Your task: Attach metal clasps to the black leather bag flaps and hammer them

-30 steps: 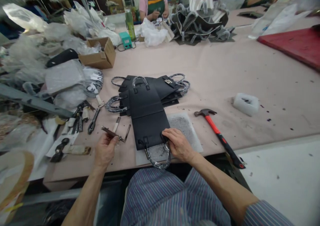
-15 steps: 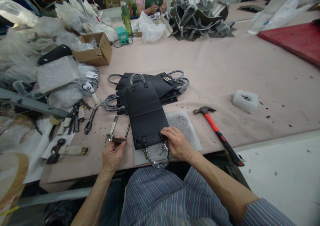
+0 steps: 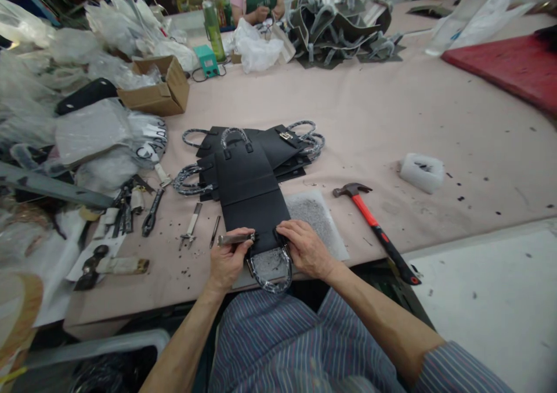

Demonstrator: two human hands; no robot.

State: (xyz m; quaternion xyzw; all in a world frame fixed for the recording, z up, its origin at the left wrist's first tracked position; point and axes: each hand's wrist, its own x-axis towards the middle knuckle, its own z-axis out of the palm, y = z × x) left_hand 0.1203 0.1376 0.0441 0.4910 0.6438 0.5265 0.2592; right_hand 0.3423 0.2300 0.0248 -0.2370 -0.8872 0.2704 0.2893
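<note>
A black panel (image 3: 250, 193) with a wrapped handle at each end lies over a stack of similar black pieces (image 3: 278, 149). My left hand (image 3: 226, 265) pinches a small metal tool (image 3: 235, 238), whose tip is over the panel's near left corner, by the handle base. At the near right corner, my right hand (image 3: 307, 248) grips the base of the near handle (image 3: 272, 282). Under the panel's near end lies a speckled pale board (image 3: 315, 222). A thin metal rod (image 3: 214, 231) and a pronged tool (image 3: 190, 227) rest left of the panel.
A claw hammer (image 3: 376, 230) with a red and black handle lies at the right, a white roll (image 3: 422, 172) beyond it. More tools, a cardboard box (image 3: 167, 94) and plastic bags (image 3: 39, 85) crowd the left. A person (image 3: 256, 1) sits across the table.
My left hand has moved right and now holds the metal tool over the panel's near left corner. The pronged tool and rod it was near now lie apart from it. My right hand has stayed put.
</note>
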